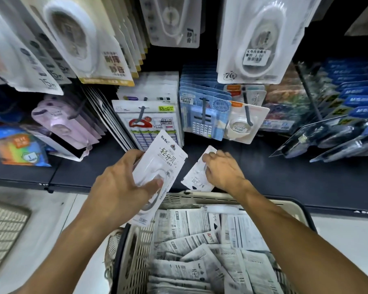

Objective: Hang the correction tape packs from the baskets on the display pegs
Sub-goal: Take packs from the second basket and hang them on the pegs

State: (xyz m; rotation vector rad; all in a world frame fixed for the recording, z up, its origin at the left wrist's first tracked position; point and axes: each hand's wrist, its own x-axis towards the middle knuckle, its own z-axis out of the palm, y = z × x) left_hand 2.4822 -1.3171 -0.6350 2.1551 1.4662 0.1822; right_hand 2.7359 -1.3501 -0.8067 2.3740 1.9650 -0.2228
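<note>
The left hand [123, 183] is gripping a stack of white correction tape packs [157, 166], with the thumb lying across the clear bubble on the front pack. The stack is tilting up toward the display pegs. The right hand [223, 170] is curling its fingers around one more pack [197, 177], which is turned upside down. Both hands are hovering just above the far rim of the beige basket [200, 200]. Many more packs [210, 251] are lying in a messy pile inside that basket, most with their printed backs up. Ahead, a gray peg [141, 113] is sticking out through a hanging card of labels. A dark shelf [285, 172] is running under the hanging things.
</note>
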